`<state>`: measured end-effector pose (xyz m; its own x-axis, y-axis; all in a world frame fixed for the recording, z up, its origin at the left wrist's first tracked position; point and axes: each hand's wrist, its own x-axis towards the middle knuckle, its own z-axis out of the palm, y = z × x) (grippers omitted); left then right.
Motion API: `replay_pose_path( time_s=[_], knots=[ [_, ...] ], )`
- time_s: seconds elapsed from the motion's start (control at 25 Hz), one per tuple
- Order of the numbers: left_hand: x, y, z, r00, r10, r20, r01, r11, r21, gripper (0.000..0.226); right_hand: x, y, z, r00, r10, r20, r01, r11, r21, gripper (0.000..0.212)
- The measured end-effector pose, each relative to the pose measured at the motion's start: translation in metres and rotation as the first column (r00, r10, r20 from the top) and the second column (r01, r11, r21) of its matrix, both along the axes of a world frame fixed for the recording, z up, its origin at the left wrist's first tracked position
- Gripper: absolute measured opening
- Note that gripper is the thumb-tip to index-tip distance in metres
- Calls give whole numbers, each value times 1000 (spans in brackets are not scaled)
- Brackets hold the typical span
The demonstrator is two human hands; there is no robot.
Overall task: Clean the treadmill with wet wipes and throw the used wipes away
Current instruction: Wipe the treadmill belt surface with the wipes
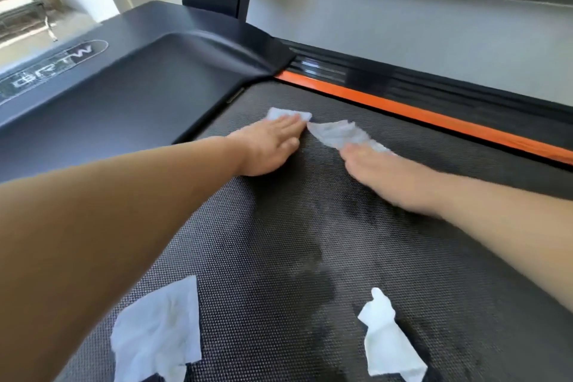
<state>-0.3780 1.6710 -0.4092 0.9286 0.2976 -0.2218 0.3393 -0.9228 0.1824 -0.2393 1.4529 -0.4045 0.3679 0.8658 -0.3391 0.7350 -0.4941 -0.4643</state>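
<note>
Fingers (285, 127) straight and together, your left hand (269, 149) is pressing the left wipe (280, 113) flat on the belt (279, 242). Your right hand (381, 177) is lying flat too, fingertips on the right wipe (338, 133). Nearest you, the near-left wipe (158, 329) and near-right wipe (387, 341) are lying crumpled and well apart, with bare belt running between them up to your hands. The two pressed wipes are almost meeting at their corners. Just beyond the left wipe, the hood (139, 84) edge is closing in. Past the right wipe, bare belt is reaching to the orange strip (434, 116) and rail (403, 77).
</note>
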Motion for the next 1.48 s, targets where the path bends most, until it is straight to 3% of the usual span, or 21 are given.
replay_pose_path(
  time_s=[0.08, 0.16, 0.24, 0.36, 0.44, 0.52, 0.6, 0.64, 0.76, 0.8, 0.88, 1.04, 1.16, 1.24, 1.32, 1.4, 1.48],
  knots=[
    [3, 8, 7, 977, 206, -46, -206, 978, 22, 60, 17, -19, 14, 983, -177, -38, 177, 984, 1, 58],
    [16, -8, 11, 947, 318, -46, -316, 948, 47, 61, 25, -21, 12, 979, -198, 55, 200, 979, -38, 54],
    [30, -39, 13, 973, 230, -2, -230, 973, 2, 60, 24, -17, 5, 977, -193, 95, 199, 979, -50, 52],
    [20, -46, 5, 999, 25, 27, -24, 1000, -10, 56, 32, -26, 3, 955, -296, -14, 296, 955, -34, 66],
    [6, -38, 4, 996, 90, 22, -91, 996, 11, 59, 35, -28, 8, 933, -359, -18, 357, 932, -57, 73],
    [-10, -47, 7, 980, 197, -36, -197, 980, -9, 60, 22, -25, 13, 915, -403, -29, 401, 915, -52, 58],
    [-21, -76, 13, 983, 173, -53, -177, 981, -83, 59, -6, -29, 18, 895, -443, -58, 444, 896, 13, 44],
    [-27, -93, 15, 992, 115, -54, -120, 988, -98, 58, -19, -32, 22, 893, -435, -120, 440, 898, 23, 42],
    [-51, -143, 18, 989, -107, -102, 96, 990, -105, 61, -53, -52, 19, 760, -519, -391, 573, 819, 26, 45],
    [-59, -156, 18, 976, -163, -144, 150, 984, -94, 62, -60, -60, 14, 749, -523, -407, 584, 811, 32, 48],
    [-75, -175, 21, 946, -218, -238, 210, 976, -59, 63, -79, -82, 7, 779, -453, -434, 530, 845, 69, 59],
    [-99, -195, 31, 951, -119, -284, 102, 992, -73, 60, -130, -123, 8, 697, -502, -512, 547, 834, -72, 56],
    [-128, -217, 34, 936, 16, -353, -30, 999, -35, 64, -152, -139, 19, 863, -259, -434, 236, 966, -107, 53],
    [-150, -226, 29, 912, 95, -399, -79, 995, 57, 68, -159, -147, 23, 816, -307, -491, 273, 952, -141, 44],
    [-161, -231, 32, 929, 136, -345, -82, 983, 166, 57, -164, -155, 21, 800, -375, -469, 356, 925, -131, 39],
    [-153, -232, 46, 973, 154, -173, -101, 954, 283, 35, -166, -159, 29, 775, -432, -461, 412, 899, -150, 49],
    [-142, -239, 62, 991, 134, 14, -133, 945, 298, 27, -163, -155, 40, 734, -495, -465, 464, 866, -189, 53]
  ],
)
